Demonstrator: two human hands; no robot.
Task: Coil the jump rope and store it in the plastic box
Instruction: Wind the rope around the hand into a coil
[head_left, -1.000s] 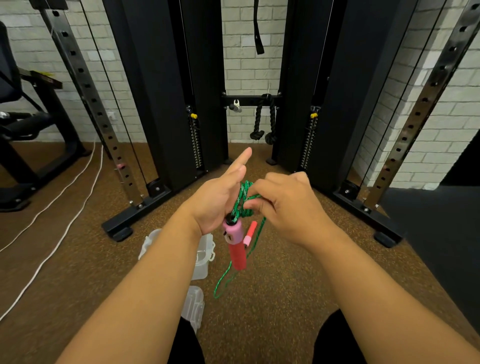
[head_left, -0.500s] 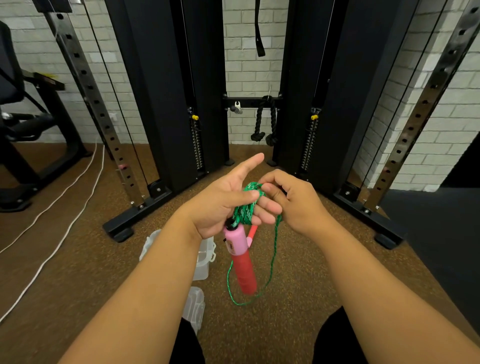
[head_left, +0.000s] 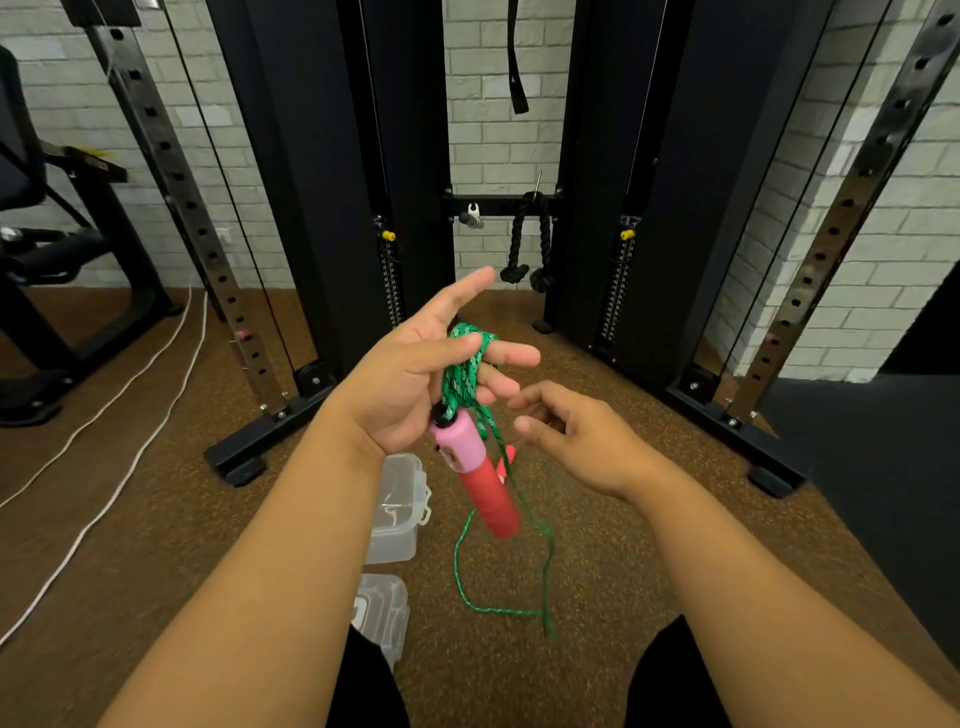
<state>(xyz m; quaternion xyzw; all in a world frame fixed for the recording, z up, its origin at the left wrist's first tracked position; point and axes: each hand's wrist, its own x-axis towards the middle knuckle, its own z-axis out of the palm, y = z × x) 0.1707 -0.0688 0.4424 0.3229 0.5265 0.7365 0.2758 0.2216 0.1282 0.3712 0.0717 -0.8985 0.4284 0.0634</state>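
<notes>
Clear plastic box (head_left: 395, 525), braided rope (head_left: 462, 382)

I see two bare arms, no sleeves, no watch, no rings. The left hand (head_left: 415, 384) and right hand (head_left: 582, 441) have short, plain nails. Lower down, black pants (head_left: 363, 686) cover both legs, approx. knee level.

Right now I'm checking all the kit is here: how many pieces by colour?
Green: 1, the rope
Pink and red: 2, the big handle and the second handle behind it
Clear plastic: 2, box and lid
Total: 5
</notes>
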